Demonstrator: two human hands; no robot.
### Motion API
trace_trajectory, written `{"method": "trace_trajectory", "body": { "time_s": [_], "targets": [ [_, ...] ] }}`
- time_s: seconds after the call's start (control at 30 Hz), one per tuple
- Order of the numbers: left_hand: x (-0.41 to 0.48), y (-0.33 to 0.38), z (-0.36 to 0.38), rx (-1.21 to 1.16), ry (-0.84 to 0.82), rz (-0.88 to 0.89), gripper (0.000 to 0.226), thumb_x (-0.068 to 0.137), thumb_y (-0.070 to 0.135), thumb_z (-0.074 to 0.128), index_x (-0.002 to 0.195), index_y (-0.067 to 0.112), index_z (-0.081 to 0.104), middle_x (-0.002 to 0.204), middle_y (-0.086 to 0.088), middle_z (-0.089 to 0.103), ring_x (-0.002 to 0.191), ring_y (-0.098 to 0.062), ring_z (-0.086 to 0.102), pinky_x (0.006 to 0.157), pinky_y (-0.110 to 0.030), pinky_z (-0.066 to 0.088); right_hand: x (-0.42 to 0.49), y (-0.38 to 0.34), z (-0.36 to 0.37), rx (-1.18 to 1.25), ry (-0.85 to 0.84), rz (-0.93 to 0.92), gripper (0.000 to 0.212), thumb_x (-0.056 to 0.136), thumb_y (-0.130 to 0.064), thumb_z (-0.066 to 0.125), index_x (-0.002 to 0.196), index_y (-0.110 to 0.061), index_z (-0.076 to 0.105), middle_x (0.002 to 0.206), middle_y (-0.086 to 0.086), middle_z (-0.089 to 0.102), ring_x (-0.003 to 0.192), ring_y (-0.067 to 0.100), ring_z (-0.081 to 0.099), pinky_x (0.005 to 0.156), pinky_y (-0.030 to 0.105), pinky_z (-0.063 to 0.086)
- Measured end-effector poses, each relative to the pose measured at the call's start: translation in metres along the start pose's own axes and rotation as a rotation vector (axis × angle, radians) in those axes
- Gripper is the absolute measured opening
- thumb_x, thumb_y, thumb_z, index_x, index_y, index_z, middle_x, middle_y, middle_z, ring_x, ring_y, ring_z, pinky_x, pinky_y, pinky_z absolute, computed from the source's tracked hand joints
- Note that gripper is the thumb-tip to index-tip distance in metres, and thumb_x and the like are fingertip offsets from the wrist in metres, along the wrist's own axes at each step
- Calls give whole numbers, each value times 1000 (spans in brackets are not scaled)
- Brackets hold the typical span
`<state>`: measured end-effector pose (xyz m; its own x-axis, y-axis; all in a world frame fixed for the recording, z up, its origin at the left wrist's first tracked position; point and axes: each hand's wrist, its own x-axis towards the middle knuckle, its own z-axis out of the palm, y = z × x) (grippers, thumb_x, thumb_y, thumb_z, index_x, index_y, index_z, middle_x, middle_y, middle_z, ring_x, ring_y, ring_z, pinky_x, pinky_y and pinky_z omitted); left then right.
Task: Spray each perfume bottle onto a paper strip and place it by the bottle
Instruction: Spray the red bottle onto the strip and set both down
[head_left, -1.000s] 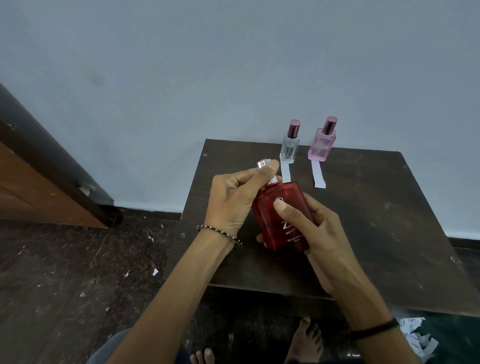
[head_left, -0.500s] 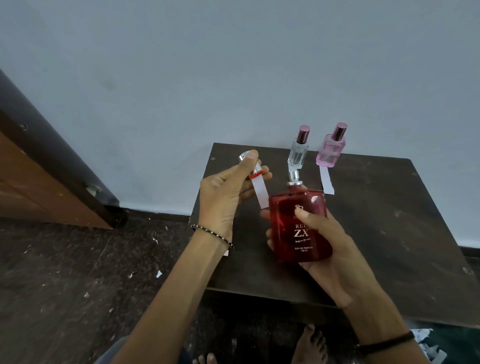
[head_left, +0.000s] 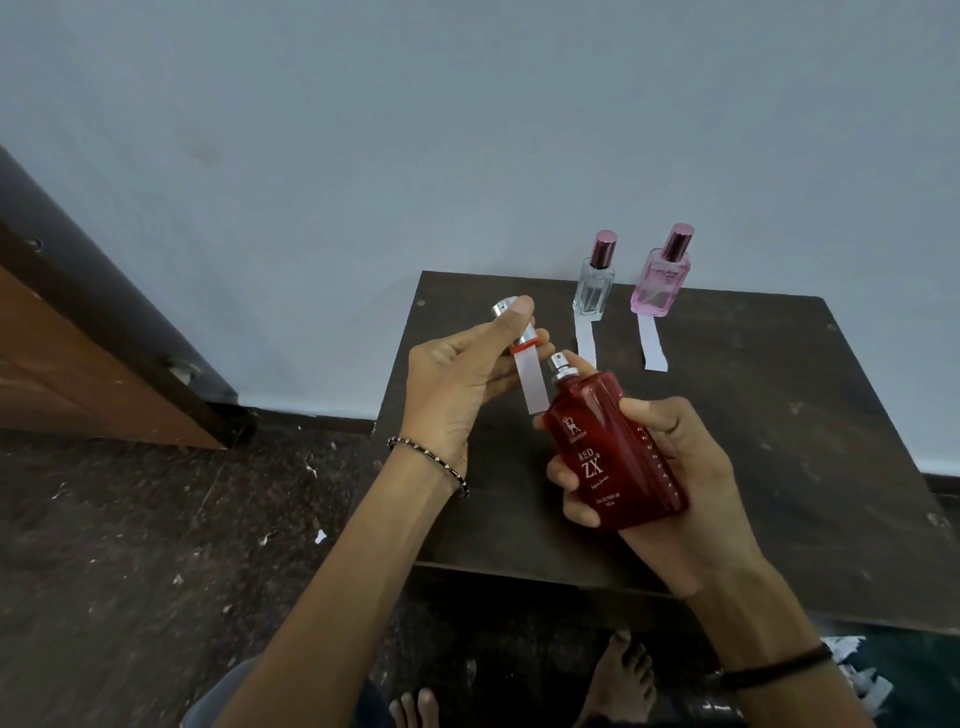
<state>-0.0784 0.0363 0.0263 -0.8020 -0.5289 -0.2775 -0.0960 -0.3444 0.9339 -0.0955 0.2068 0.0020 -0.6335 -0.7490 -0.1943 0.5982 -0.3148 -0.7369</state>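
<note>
Head view, looking down at two bare hands held above a dark wooden table (head_left: 779, 415) that stands against a pale wall. The right hand (head_left: 680, 478) is wrapped around a flat red bottle (head_left: 613, 447) marked "RED ZX", fingers curled firmly round its body. The bottle is raised off the table and tilted, its neck leaning up and to the left. Its cap (head_left: 511, 325), silver with a red ring, is off and pinched in the left hand (head_left: 457, 384) under the thumb. The same hand's fingers hold a white paper strip (head_left: 531, 382), which hangs down just beside the bare silver spray nozzle (head_left: 562, 366). A right fingertip shows close behind the nozzle; whether it is pressing cannot be told, and no mist is visible. This looks like the spraying step for the third and last bottle. At the back of the table a clear bottle (head_left: 592, 286) and a pink bottle (head_left: 660, 283) stand capped, each with a white strip, the left strip (head_left: 587, 340) and the right strip (head_left: 652, 348), lying on the table in front of it. The next move likely calls for a finger on top of the nozzle, its opening aimed at the strip, and one short press. The glass looks smooth and rather heavy, so a firm hold matters.
</note>
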Motion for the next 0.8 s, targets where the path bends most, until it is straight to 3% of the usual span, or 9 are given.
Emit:
{"method": "trace_trajectory", "body": {
  "time_s": [0.1, 0.2, 0.27, 0.43, 0.53, 0.63, 0.8],
  "targets": [
    [-2, -1, 1, -6, -13, -3, 28, 86, 31, 74, 97, 6, 78, 93, -10, 79, 89, -22, 77, 78, -32, 62, 0, -2, 3, -222, 90, -48, 65, 72, -41, 67, 137, -37, 59, 122, 10, 64, 72, 18, 59, 50, 29, 46],
    [-4, -1, 2, -10, -19, -6, 26, 86, 29, 75, 94, 5, 78, 90, -12, 79, 86, -23, 77, 74, -31, 63, -1, -1, 6, -611, 223, -158, 69, 65, -46, 77, 131, -52, 58, 128, -8, 63, 93, 13, 68, 72, 29, 54],
    [-5, -2, 2, 14, -16, -5, 27, 85, 30, 76, 94, 5, 78, 89, -11, 79, 85, -24, 78, 75, -34, 63, -2, 3, 5, -896, 309, -264, 69, 67, -49, 82, 130, -55, 56, 124, -17, 61, 108, 3, 64, 87, 25, 54],
    [-5, -5, 5, 37, -28, 10, 29, 84, 29, 78, 95, 2, 78, 87, -12, 79, 83, -24, 78, 71, -33, 64, 1, 15, 5, -1237, 398, -442, 85, 66, -45, 85, 141, -50, 47, 115, -15, 49, 108, -13, 49, 82, -3, 41],
    [-5, -6, 5, 33, -34, 9, 29, 84, 26, 78, 95, 0, 78, 87, -13, 79, 80, -21, 78, 68, -32, 63, 2, 18, 3, -1357, 432, -452, 87, 64, -52, 82, 142, -51, 44, 116, -12, 44, 106, -11, 49, 74, -1, 43],
    [-6, -7, 6, 31, -48, -8, 28, 84, 26, 79, 92, -1, 78, 86, -15, 79, 76, -21, 77, 66, -31, 63, 3, 19, 2, -1420, 455, -460, 87, 63, -56, 79, 143, -45, 47, 119, -9, 43, 95, -7, 49, 80, 5, 39],
    [-6, -9, 7, 38, -74, -27, 29, 84, 27, 78, 94, 0, 78, 86, -13, 79, 80, -23, 78, 68, -31, 63, 3, 20, 4, -1475, 480, -480, 87, 62, -56, 77, 142, -38, 50, 122, -4, 44, 95, -4, 45, 81, 23, 49]
  ]
}}
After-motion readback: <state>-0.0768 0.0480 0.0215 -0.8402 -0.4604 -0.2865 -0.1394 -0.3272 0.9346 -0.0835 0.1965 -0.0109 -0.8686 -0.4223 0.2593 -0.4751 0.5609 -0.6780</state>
